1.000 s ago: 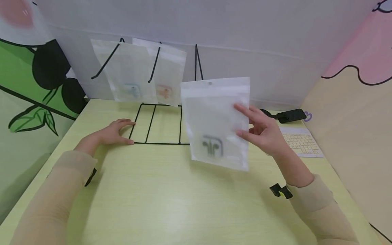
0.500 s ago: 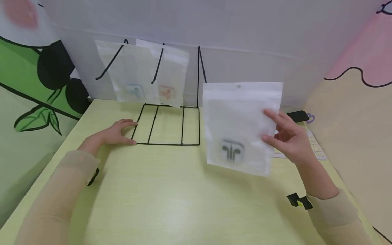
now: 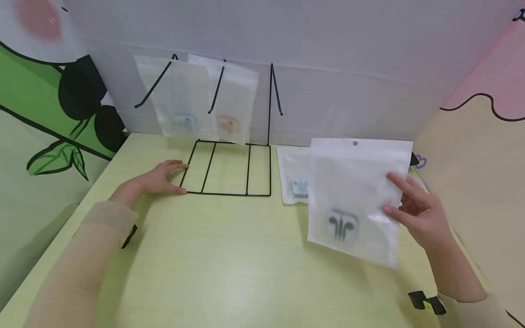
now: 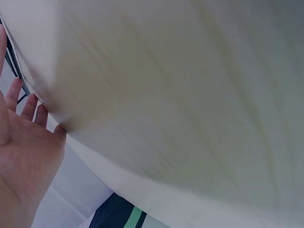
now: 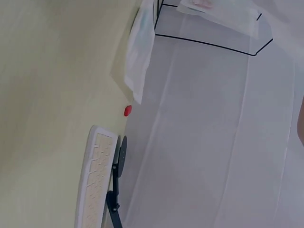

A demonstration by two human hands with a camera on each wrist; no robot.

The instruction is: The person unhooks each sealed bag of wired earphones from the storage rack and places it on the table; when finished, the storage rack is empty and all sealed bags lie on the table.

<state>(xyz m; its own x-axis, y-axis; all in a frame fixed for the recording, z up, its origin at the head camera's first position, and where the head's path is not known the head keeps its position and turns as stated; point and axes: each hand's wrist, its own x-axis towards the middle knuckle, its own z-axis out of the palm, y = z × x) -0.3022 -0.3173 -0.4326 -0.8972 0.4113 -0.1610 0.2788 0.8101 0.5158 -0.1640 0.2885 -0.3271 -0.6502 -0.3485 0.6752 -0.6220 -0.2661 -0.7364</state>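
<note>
My right hand (image 3: 422,214) pinches the right edge of a white zip bag (image 3: 357,182) between thumb and fingers. Dark earphones show through the lower part of this bag, and a hang hole is near its top. On the left, my left hand (image 3: 157,179) rests on the table with fairly straight fingers, its tips touching the left side of a black wire display rack (image 3: 225,194). Two white bags hang from the rack's hooks, one with a blue print (image 3: 184,98) and one with an orange print (image 3: 238,100). The rack's right hook carries no bag.
Another white bag (image 3: 293,159) with blue earphones lies behind the held one, partly covered. In the right wrist view a white keyboard (image 5: 97,178), a black stand (image 5: 114,194) and a small red object (image 5: 128,110) lie by the back wall.
My right hand has carried the bag right and down, away from the rack, uncovering the rack's right end and the bag lying on the table. My left hand stays at the rack.
</note>
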